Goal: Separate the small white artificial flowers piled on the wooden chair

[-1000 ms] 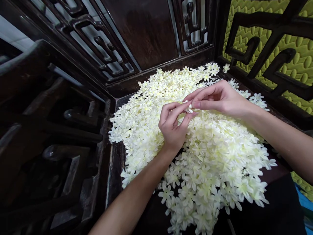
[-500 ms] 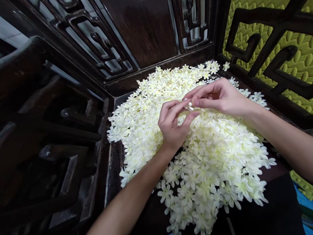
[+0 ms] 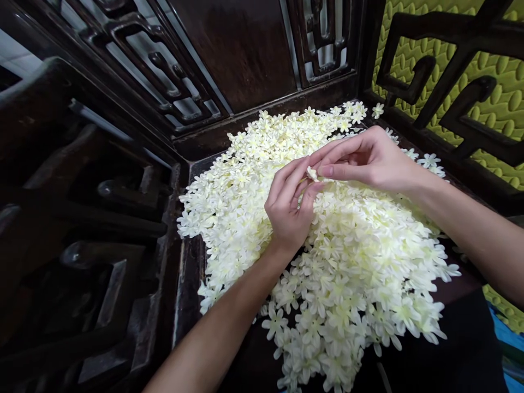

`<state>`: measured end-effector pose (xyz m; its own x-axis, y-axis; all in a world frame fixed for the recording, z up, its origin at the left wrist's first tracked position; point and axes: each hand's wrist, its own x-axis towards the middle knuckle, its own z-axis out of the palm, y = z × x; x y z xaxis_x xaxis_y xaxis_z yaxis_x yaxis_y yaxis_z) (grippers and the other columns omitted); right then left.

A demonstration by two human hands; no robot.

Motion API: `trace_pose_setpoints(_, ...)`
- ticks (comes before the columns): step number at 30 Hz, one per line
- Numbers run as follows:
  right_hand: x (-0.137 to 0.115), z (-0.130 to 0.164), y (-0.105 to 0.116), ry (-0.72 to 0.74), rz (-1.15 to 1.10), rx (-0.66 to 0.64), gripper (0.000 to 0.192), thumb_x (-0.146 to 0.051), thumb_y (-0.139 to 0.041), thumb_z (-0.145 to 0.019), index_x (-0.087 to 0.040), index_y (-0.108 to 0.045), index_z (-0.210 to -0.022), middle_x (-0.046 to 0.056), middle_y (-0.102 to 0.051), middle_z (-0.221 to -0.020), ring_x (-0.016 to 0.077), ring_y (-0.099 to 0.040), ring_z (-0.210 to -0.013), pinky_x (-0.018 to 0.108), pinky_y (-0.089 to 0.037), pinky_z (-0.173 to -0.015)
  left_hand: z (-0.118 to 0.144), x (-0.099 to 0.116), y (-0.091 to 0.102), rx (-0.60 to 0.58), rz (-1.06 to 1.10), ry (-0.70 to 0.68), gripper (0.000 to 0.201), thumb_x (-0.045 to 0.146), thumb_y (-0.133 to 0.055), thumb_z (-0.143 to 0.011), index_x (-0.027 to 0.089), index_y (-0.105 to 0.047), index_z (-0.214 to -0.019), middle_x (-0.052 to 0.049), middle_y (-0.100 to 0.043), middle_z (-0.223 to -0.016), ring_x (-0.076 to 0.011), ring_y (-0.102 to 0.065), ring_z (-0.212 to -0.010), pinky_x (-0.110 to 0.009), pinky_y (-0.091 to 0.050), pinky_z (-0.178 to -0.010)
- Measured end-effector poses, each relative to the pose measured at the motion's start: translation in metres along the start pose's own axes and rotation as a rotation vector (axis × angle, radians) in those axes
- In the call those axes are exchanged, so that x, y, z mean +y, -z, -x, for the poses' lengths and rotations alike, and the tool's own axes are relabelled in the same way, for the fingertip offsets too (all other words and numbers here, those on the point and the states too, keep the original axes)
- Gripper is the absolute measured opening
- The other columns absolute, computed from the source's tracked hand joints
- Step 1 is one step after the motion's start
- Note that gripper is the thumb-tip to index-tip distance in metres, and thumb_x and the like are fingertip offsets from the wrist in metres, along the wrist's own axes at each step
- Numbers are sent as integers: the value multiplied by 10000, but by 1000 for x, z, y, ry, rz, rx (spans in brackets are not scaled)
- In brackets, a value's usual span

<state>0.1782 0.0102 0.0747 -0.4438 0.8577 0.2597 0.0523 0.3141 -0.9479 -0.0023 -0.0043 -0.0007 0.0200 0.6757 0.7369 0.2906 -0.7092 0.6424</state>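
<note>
Over the middle of the pile of white flowers (image 3: 229,213), both of my hands meet at the fingertips. Thumb and fingers of my right hand (image 3: 366,161) pinch a small white flower (image 3: 312,173), its petals partly covered by the fingers. My left hand (image 3: 290,202) is at the flower's other side, fingers bent and touching the right fingertips, the thumb just below. Whether the left fingers also grip part of the flower is hidden. The heaped flowers have pale yellow centres and lie beneath both hands.
A dark carved wooden backrest (image 3: 241,54) rises behind the pile. At the left stands a dark wooden armrest (image 3: 118,218); at the right, wooden latticework (image 3: 434,33) has a yellow-green quilted cover (image 3: 507,76) behind it. Dark cloth (image 3: 462,338) is at lower right.
The left thumb has drawn in and up toward the fingers, and the left fingertips have moved against the right ones. The small flower has tilted and shifted slightly left.
</note>
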Motion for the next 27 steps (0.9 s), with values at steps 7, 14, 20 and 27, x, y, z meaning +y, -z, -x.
trace_pose_setpoints(7, 2, -1, -2, 2, 25, 30, 145, -273, -820, -790, -187, -815, -907, 83, -766, -1096, 203, -733, -920, 305, -613, -796, -1, -1, 2, 37, -149, -6, 312, 286, -585, -949, 191, -634, -1242, -75, -679, -1198, -145, -667, -1021, -271, -597, -890)
trace_pose_setpoints(14, 5, 0, -4, 44, 7, 25, 109, -247, -810, -800, -190, -814, -893, 77, -769, -1071, 211, -727, -973, 304, -595, -845, 0, -3, 3, 33, -176, -41, 292, 299, -561, -961, 190, -649, -1217, -69, -680, -1185, -158, -660, -1083, -280, -588, -915)
trace_pose_setpoints(20, 6, -1, -5, 73, 5, -20, 114, -255, -789, -825, -176, -811, -904, 85, -756, -1073, 210, -712, -953, 318, -579, -820, -1, -1, 4, 16, -158, -47, 272, 267, -575, -952, 186, -655, -1198, -66, -676, -1165, -156, -651, -1086, -273, -583, -915)
trace_pose_setpoints(27, 5, -1, -5, 56, 0, -6, 100, -273, -805, -812, -202, -811, -882, 76, -756, -1071, 205, -711, -957, 316, -580, -834, -2, 0, 4, 15, -134, -49, 263, 245, -592, -941, 189, -661, -1189, -61, -676, -1159, -149, -651, -1073, -258, -582, -899)
